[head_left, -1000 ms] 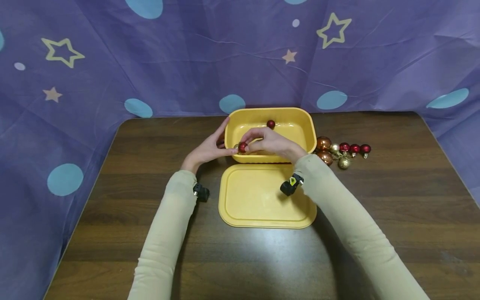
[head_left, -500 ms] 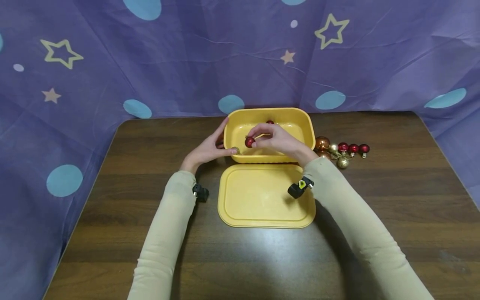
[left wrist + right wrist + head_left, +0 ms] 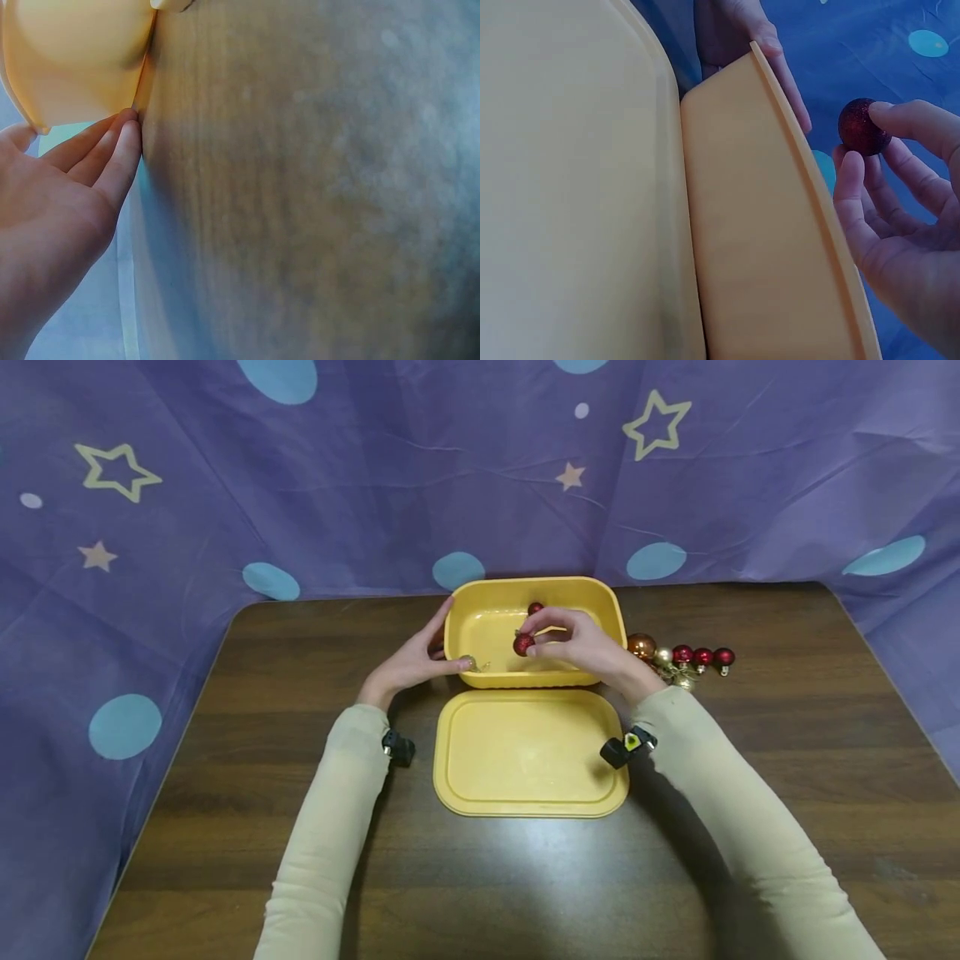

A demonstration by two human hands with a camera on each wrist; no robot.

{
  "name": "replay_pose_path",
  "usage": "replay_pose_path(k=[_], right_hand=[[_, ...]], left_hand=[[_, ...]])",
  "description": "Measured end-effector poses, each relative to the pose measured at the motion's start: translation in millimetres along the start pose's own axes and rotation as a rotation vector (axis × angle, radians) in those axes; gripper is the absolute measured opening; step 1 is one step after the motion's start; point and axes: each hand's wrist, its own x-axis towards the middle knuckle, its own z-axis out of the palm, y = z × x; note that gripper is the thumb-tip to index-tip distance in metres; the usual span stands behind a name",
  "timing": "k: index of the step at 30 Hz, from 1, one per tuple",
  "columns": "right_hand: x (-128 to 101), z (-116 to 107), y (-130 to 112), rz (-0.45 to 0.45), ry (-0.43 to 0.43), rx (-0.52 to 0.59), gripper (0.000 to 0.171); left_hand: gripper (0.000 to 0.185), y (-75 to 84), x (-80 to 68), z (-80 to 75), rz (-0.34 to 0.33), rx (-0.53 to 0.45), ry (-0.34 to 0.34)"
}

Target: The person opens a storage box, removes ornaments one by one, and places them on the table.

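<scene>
Above the yellow box (image 3: 547,680), my right hand (image 3: 588,647) pinches a glittery red bauble (image 3: 523,644) between thumb and fingertips. The right wrist view shows that red bauble (image 3: 863,127) higher than the box rim, apart from it. My left hand (image 3: 408,668) rests against the box's left end, thumb over the front-left rim. Its fingers (image 3: 112,154) lie fairly straight along the outer wall in the left wrist view. Inside the box, a gold bauble (image 3: 468,662) sits beside the left thumb, partly hidden. Another red bauble (image 3: 535,608) lies near the back wall.
A flat yellow lid (image 3: 531,753) lies on the wooden table in front of the box. Right of the box are a copper bauble (image 3: 642,646), a small pale gold bauble (image 3: 663,656) and several red baubles (image 3: 702,657). A purple star-patterned curtain (image 3: 360,485) hangs behind.
The right hand has lifted the glittery red bauble from beside the gold one at the front-left corner and carried it rightward over the box. The left hand keeps its place.
</scene>
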Motion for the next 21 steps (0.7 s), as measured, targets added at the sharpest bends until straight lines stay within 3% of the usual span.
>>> replay_pose_path(k=[10,21], right_hand=[[-30,-28,-8,-0.021,0.014,-0.127,0.027],[-74,-68,-14,0.014,0.123,-0.167,0.029]], left_hand=[[0.105,-26.4,8.4,-5.1,0.021,-0.003,0.019],[0.104,-28.1,8.2,-4.5,0.01,0.027,0.029]])
